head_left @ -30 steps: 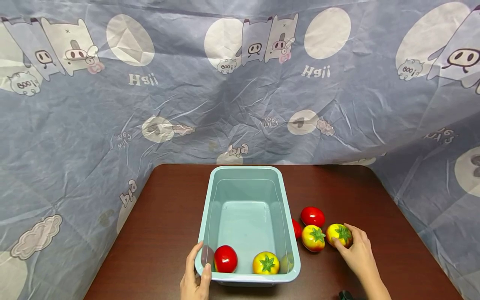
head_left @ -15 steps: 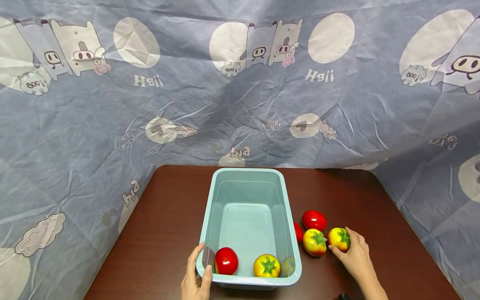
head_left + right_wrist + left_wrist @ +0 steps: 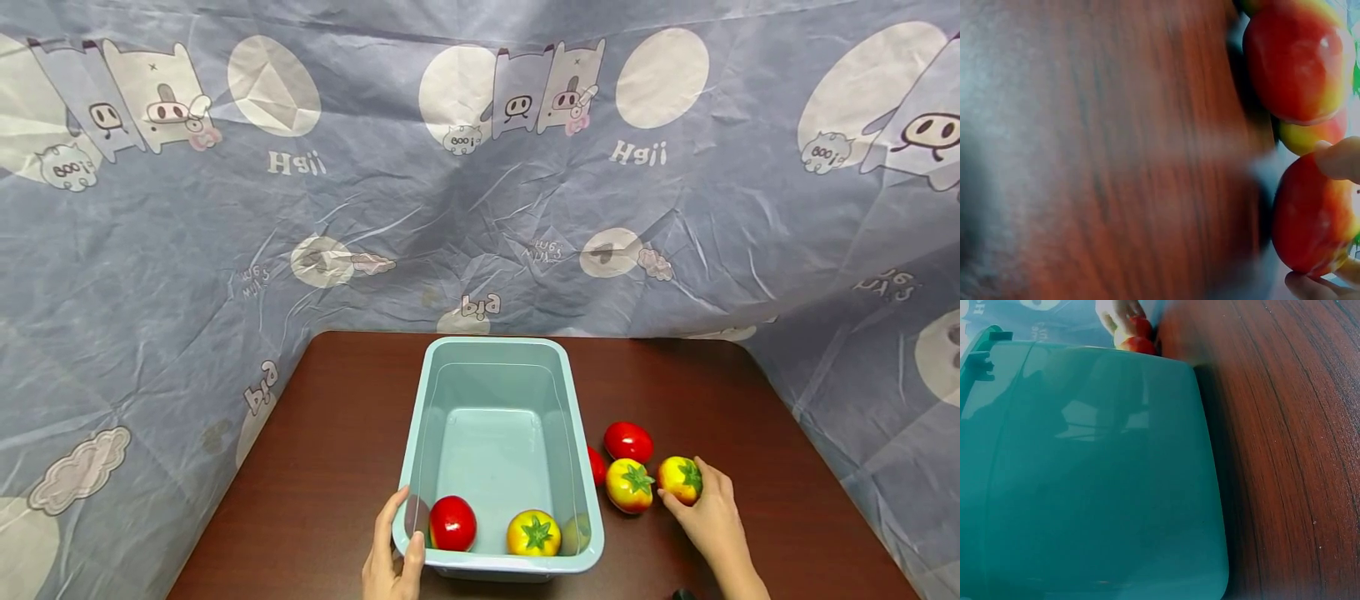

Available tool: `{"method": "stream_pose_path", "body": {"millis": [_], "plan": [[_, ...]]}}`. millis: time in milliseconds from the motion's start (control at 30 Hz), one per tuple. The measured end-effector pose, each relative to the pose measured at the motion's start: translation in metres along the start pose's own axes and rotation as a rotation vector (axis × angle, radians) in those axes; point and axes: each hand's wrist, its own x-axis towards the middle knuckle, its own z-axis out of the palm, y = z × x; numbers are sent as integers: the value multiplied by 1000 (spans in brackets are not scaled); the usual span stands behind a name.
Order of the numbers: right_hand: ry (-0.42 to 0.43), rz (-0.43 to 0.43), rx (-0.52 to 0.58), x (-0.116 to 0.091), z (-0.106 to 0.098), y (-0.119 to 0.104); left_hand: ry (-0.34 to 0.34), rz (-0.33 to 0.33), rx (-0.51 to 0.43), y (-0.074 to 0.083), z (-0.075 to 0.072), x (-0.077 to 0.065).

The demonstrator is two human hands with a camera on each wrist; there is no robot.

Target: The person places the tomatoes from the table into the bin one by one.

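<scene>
My left hand (image 3: 392, 550) grips the near left corner of a blue-green plastic bin (image 3: 411, 433), thumb and fingers either side of the corner. My right hand (image 3: 708, 517) holds a yellow-red tomato (image 3: 678, 479) with a green star-shaped calyx, thumb on one side and fingers on the other. In the right wrist view the held tomato (image 3: 1310, 219) shows its red side, low over the table. Left of it sits another yellow-red tomato (image 3: 628, 486), with a red tomato (image 3: 628, 442) behind. One more red tomato (image 3: 596, 466) is partly hidden by the bin's right wall.
Inside the bin, a red tomato (image 3: 452, 523) and a yellow tomato (image 3: 534, 533) lie at the near end. A small black object (image 3: 683, 594) shows at the bottom edge. The brown table (image 3: 337, 433) backs onto a grey-blue printed cloth (image 3: 375, 208).
The right hand's thumb and fingers have settled around the tomato, which has turned slightly. The whole head view shifted a little. The left hand stays on the bin.
</scene>
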Motion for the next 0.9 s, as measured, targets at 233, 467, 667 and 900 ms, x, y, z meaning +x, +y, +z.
{"method": "stream_pose_path", "body": {"millis": [233, 467, 667, 900], "plan": [[29, 113, 65, -6, -3, 1, -1, -5, -4, -1, 0, -1], [86, 136, 132, -11, -7, -4, 0, 4, -2, -1, 0, -1], [112, 133, 189, -13, -14, -17, 1, 6, -5, -1, 0, 0], [121, 130, 346, -17, -26, -46, 11, 9, -4, -1, 1, 0]]}}
